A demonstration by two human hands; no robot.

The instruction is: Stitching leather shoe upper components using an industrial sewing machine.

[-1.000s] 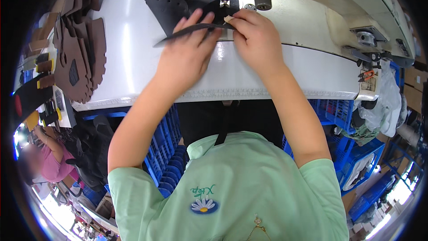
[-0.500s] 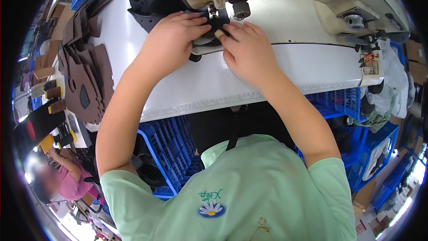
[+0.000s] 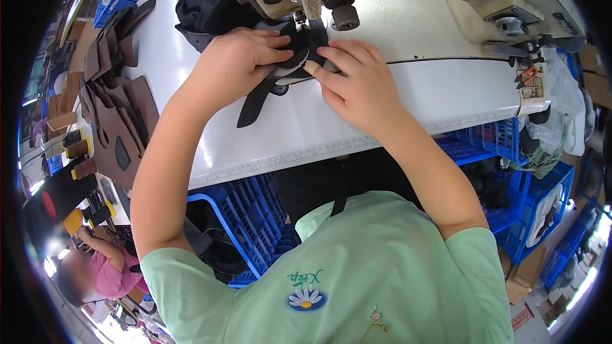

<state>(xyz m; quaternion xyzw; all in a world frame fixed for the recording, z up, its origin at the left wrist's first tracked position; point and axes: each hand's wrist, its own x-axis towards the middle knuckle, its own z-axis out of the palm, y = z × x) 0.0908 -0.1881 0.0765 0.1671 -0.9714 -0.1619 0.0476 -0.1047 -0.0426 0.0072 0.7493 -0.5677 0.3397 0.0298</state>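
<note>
Black material (image 3: 307, 41) touches left hand (image 3: 241, 57) and right hand (image 3: 361, 81) fingertips; whether clamped, I cannot tell.

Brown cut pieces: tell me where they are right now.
The brown cut pieces lie in a pile at the left side of the white table in the head view, to the left of the left hand and the black material it touches.

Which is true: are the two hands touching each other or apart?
Apart. The head view shows a gap between the left hand and the right hand, with black material visible in it.
</note>
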